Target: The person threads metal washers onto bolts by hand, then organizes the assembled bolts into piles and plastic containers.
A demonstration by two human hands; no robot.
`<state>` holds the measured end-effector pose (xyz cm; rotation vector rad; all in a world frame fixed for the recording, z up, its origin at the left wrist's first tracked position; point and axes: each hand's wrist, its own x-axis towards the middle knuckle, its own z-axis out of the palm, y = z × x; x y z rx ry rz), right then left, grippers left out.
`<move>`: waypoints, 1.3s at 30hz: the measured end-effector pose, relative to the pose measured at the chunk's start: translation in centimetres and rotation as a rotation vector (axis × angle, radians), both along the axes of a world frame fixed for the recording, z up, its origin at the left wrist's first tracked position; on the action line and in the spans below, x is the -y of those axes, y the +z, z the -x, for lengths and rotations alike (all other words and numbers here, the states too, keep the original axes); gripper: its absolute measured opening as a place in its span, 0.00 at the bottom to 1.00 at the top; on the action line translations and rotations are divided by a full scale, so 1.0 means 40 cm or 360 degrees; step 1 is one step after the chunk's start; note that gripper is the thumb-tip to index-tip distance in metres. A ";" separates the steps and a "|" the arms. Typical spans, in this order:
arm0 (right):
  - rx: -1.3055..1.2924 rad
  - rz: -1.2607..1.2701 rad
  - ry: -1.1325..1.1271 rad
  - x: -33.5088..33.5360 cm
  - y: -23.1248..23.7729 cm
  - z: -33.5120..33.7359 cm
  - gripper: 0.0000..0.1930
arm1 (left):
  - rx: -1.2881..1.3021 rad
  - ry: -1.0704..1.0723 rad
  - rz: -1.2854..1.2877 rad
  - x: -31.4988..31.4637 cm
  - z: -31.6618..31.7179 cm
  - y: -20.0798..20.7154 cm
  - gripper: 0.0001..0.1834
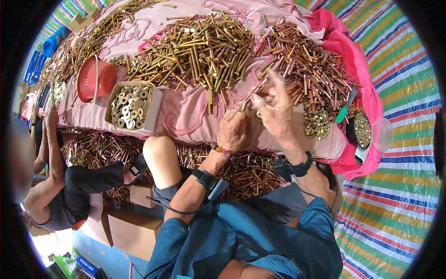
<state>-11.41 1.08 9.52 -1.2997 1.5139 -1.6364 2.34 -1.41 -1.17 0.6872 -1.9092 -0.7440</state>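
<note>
My left hand (232, 129) is closed, its fingertips pinching the lower end of a coppery bolt (263, 85) that tilts up to the right. Close against the same bolt is my right hand (275, 109), thumb near its shaft and fingers raised; motion blurs the fingertips, so I cannot tell whether they grip it. Behind the left hand lies a big heap of yellow-gold bolts (200, 51). Beyond the right hand spreads a pile of coppery bolts with sleeves (311, 60). A small heap of nuts (317, 124) lies to the right of that hand.
A box of washers (155, 109) and a red bucket (104, 76) stand left on the pink cloth (186, 109). A green-handled tool (344, 111) and a black container of small nuts (361, 131) sit right. More bolts lie below the edge. Another person's arm (55, 153) works at left.
</note>
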 end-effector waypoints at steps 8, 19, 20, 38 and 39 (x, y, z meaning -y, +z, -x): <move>-0.0792 0.0208 0.0011 0.001 -0.019 0.007 0.32 | -0.0030 -0.0032 -0.0016 -0.002 -0.005 0.005 0.13; -0.1014 -0.0032 0.0328 -0.004 0.009 -0.002 0.09 | -0.0022 -0.0011 -0.0239 -0.033 -0.007 0.024 0.10; -0.0889 -0.0213 0.0308 -0.005 0.011 -0.001 0.09 | -0.0055 0.0018 -0.0163 -0.032 -0.003 0.026 0.10; -0.1120 -0.0598 0.0051 -0.098 -0.161 0.020 0.11 | 0.0028 0.0499 -0.1409 0.073 0.040 0.071 0.19; -0.1119 -0.0596 0.0049 -0.098 -0.165 0.015 0.11 | 0.0134 0.0448 -0.1491 0.082 0.040 0.074 0.19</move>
